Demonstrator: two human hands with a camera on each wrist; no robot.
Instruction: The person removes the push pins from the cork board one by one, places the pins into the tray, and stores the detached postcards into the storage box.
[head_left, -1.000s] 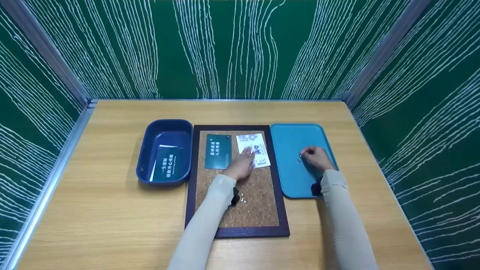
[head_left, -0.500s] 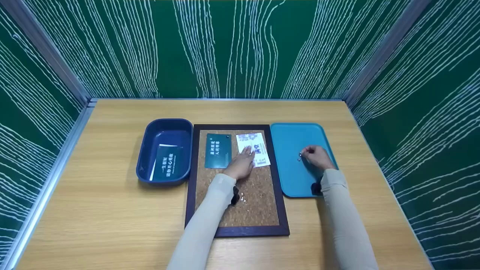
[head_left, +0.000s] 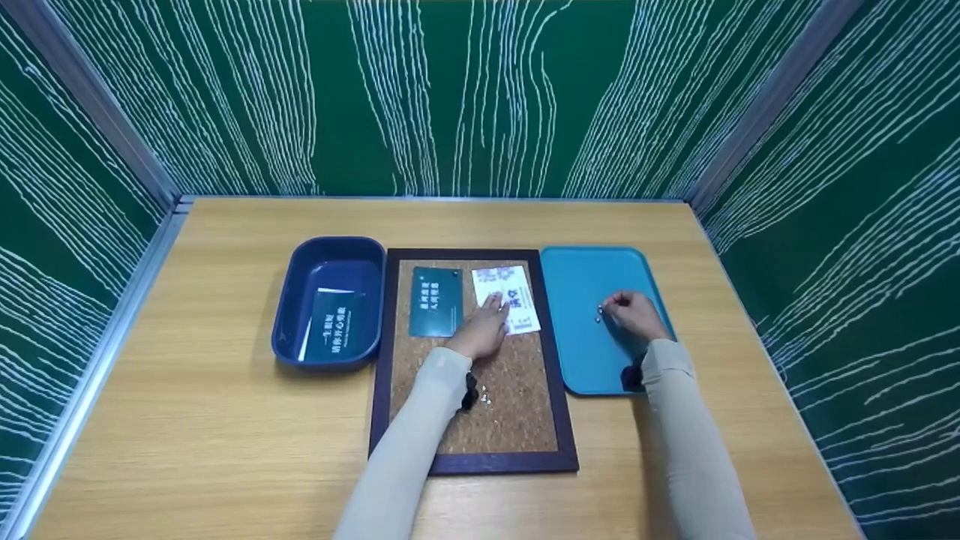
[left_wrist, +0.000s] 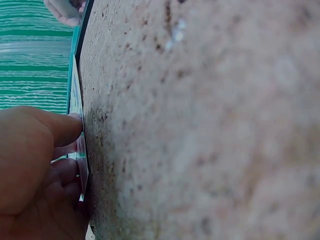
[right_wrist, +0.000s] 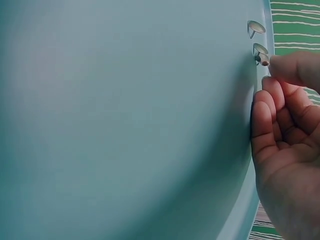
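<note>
My left hand point(head_left: 481, 330) rests on a white card with purple print point(head_left: 499, 281), its fingers laid over the lower part. That card lies on the upper right of a cork board point(head_left: 517, 405) in a dark frame. In the left wrist view, the thumb point(left_wrist: 67, 129) touches the card's face near its edge. My right hand point(head_left: 636, 315) is over the blue tray point(head_left: 585, 360), fingers curled. Its fingertips pinch a metal thumbtack point(right_wrist: 264, 60); two more tacks, one a thumbtack point(right_wrist: 256, 27), sit close by on the tray.
A green card point(head_left: 436, 304) lies on the board's upper left, tacks at its upper corners. Several small shiny tacks point(head_left: 486, 397) lie on the lower cork. Left of the board, a navy bin point(head_left: 285, 315) holds another green card point(head_left: 335, 326). Green walls surround the wooden table point(head_left: 187, 420).
</note>
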